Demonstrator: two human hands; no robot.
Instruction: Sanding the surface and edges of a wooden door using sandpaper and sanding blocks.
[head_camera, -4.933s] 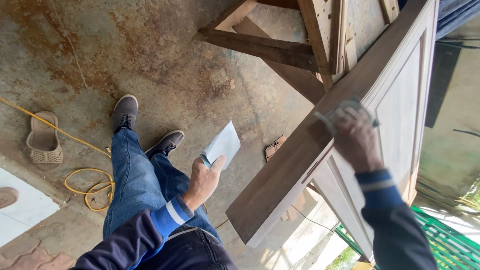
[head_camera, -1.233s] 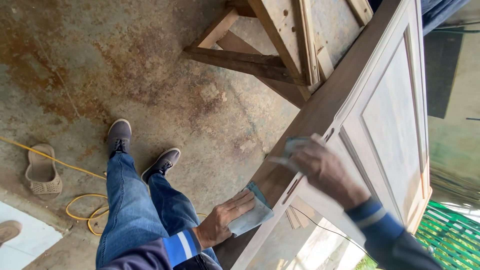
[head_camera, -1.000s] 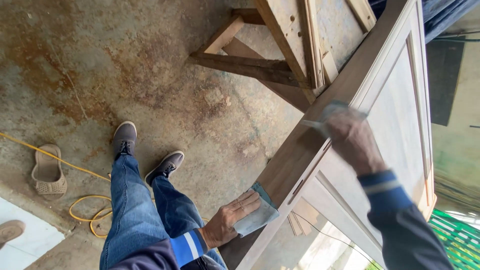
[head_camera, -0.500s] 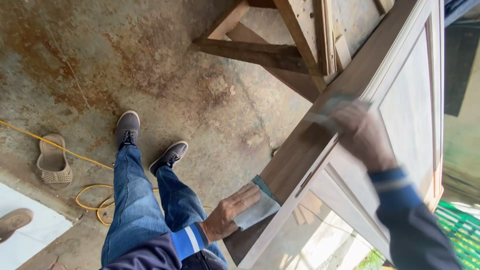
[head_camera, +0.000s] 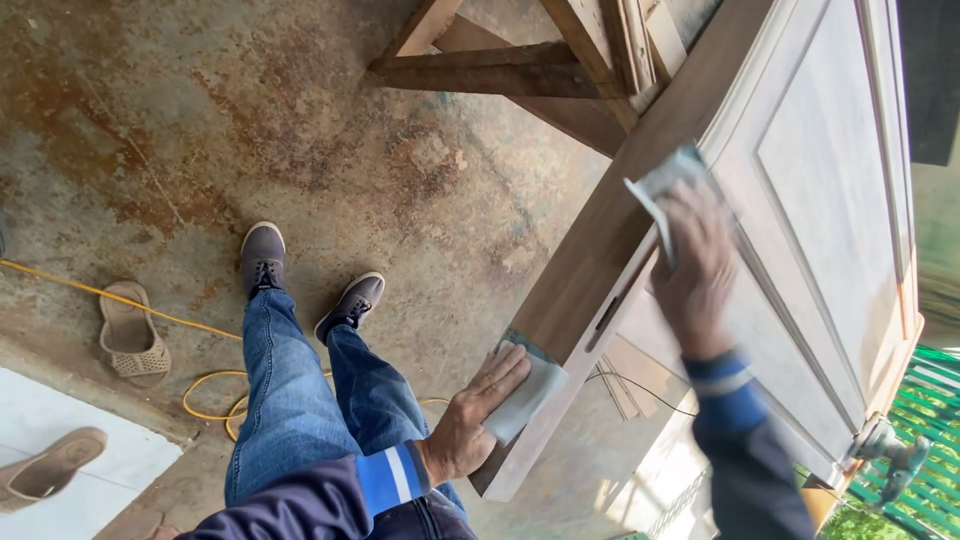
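Head view: the wooden door (head_camera: 800, 200) lies propped at a slant on a rough wooden trestle (head_camera: 560, 70), its dark edge facing the person. The right hand (head_camera: 695, 265) presses a folded sheet of sandpaper (head_camera: 660, 185) against the door's upper edge where it meets the panelled face, fingers curled over the sheet; the hand is blurred, so the exact grip is hard to read. The left hand (head_camera: 470, 425) lies flat on a second folded sheet (head_camera: 530, 385) at the door's near lower corner. The door looks heavy and stiff, best held by its long edges; the sheets are light, limp and rough. A yellow cord (head_camera: 210, 385) and sandals (head_camera: 128, 335) lie on the stained floor.
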